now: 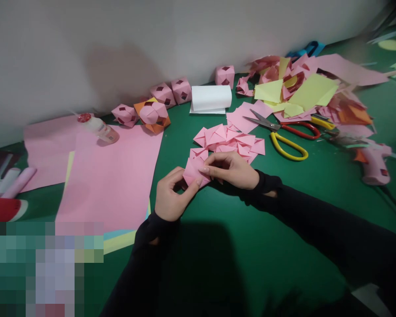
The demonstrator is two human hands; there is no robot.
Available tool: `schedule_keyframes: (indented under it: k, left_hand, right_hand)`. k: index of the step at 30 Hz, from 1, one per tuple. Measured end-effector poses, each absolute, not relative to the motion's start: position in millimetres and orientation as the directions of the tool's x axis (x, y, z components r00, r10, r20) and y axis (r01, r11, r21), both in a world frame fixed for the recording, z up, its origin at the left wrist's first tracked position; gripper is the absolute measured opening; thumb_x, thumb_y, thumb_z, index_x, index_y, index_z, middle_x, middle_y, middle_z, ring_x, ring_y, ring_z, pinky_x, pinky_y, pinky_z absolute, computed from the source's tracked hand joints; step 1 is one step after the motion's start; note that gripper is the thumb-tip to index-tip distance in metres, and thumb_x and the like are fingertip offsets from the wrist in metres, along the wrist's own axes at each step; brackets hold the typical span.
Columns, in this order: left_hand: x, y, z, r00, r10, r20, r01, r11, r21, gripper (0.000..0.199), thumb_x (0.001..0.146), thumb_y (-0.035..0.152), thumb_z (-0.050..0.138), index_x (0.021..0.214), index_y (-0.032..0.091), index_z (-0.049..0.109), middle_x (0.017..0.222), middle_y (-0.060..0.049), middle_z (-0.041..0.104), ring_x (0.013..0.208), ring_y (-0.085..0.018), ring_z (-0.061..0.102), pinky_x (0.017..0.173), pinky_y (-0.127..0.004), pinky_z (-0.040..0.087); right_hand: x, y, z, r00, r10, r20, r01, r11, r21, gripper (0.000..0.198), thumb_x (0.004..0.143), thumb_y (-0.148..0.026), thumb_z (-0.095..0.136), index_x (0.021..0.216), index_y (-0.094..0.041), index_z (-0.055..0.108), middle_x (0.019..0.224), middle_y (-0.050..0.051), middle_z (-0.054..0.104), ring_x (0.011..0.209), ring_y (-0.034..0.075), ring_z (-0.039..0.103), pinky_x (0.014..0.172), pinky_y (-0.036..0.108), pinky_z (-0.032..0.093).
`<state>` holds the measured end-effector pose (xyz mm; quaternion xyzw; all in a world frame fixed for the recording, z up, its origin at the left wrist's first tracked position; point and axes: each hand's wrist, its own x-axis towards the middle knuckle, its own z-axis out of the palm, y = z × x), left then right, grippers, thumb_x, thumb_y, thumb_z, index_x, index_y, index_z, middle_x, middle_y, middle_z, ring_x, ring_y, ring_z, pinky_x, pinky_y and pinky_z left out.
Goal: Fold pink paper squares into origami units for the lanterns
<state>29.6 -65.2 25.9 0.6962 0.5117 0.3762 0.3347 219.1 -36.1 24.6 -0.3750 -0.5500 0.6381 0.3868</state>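
Observation:
Between my hands is a small folded piece of pink paper [193,171], held just above the green table. My left hand [173,196] grips its left and lower edge, the thumb lying on top. With thumb and fingers pinched, my right hand [231,169] holds its right side; the fingertips beneath are partly hidden. Directly behind my hands lies a loose pile of folded pink paper pieces [218,135]. Open scissors [275,127] with one red and one yellow handle rest to the right of that pile.
Pink paper sheets [112,180] lie at left, with a glue bottle [100,130] on them. Folded paper balls [124,115] and a white paper roll [211,97] line the wall. Paper scraps [312,90] heap at back right, near a pink glue gun [376,163] with a cord.

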Motion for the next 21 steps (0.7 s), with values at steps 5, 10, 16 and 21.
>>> schedule_keyframes:
  k: [5,10,16,21]
  left_hand:
    - [28.7,-65.3,24.6,0.197,0.964,0.181,0.453,-0.253,0.855,0.019,0.081,0.036,0.068,0.079,0.018,0.072,0.077,-0.004,0.066,0.067,-0.015,0.059,0.058,-0.028,0.046]
    - [28.4,-65.4,24.5,0.193,0.967,0.167,0.457,-0.239,0.856,0.019,0.081,0.037,0.068,0.082,0.018,0.073,0.081,-0.005,0.069,0.072,-0.018,0.062,0.062,-0.030,0.050]
    - [28.6,-65.8,22.3,0.173,0.971,0.166,0.465,-0.229,0.855,0.020,0.081,0.037,0.067,0.083,0.019,0.073,0.086,-0.006,0.071,0.072,-0.018,0.063,0.062,-0.029,0.050]
    - [28.7,-65.7,22.7,0.161,0.973,0.164,0.476,-0.222,0.851,0.020,0.080,0.038,0.068,0.081,0.018,0.073,0.083,-0.005,0.071,0.068,-0.017,0.062,0.060,-0.029,0.049]
  right_hand:
    - [219.3,-35.6,24.1,-0.423,0.905,-0.049,-0.091,-0.096,-0.991,0.026,0.078,-0.038,0.074,0.078,-0.014,0.065,0.061,-0.003,0.059,0.045,0.006,0.048,0.043,0.020,0.040]
    - [218.9,-35.8,24.5,-0.409,0.911,-0.061,-0.075,-0.100,-0.992,0.030,0.073,-0.041,0.079,0.074,-0.014,0.065,0.060,-0.002,0.060,0.045,0.006,0.048,0.042,0.020,0.039]
    - [218.9,-35.5,25.2,-0.398,0.914,-0.078,-0.065,-0.113,-0.991,0.032,0.073,-0.043,0.078,0.073,-0.014,0.065,0.059,-0.002,0.060,0.045,0.006,0.049,0.042,0.020,0.039]
    - [218.9,-35.0,24.0,-0.414,0.909,-0.048,-0.089,-0.093,-0.992,0.032,0.071,-0.042,0.080,0.071,-0.014,0.064,0.059,-0.002,0.061,0.045,0.006,0.048,0.042,0.020,0.039]
